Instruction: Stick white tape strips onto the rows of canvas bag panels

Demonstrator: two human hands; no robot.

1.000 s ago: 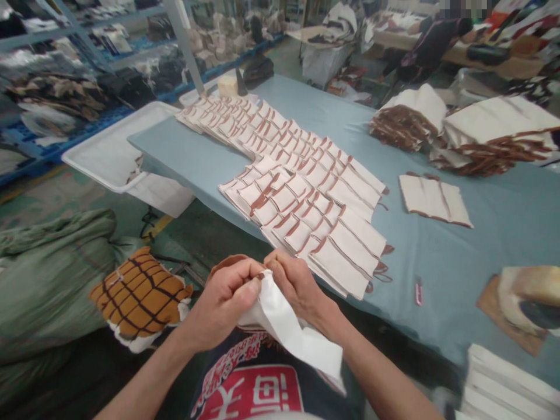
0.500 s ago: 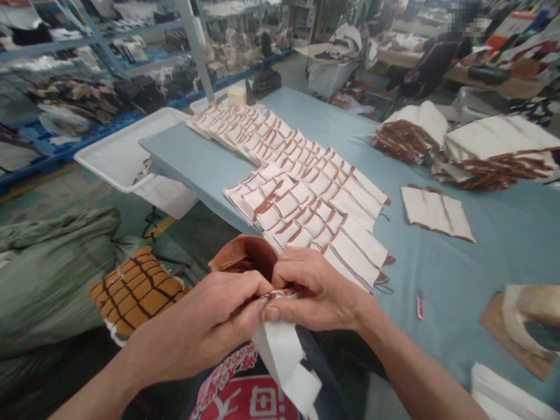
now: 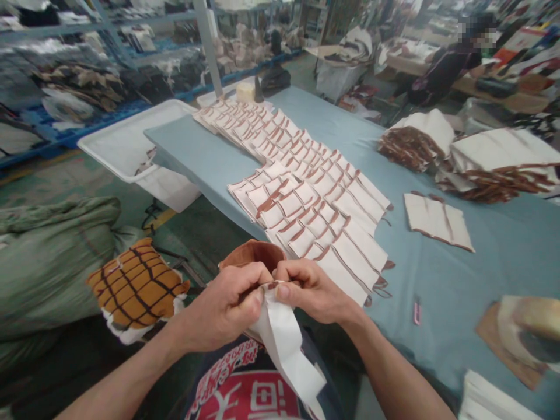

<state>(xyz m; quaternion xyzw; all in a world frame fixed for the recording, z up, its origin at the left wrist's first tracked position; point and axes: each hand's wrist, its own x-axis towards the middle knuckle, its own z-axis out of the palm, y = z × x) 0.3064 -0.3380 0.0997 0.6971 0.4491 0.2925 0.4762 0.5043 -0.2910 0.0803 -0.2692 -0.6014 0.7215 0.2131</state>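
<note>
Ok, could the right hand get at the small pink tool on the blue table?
Probably, yes: the small pink tool lies uncovered on the blue table, though the right hand is pinching the brown-and-white piece and would likely need to let go first.

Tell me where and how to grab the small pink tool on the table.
I'd take the pink tool around its middle, from above, pinching its left and right sides: it lies flat and slim, lengthwise away from you. Blur hides whether either end is sharp.
</note>
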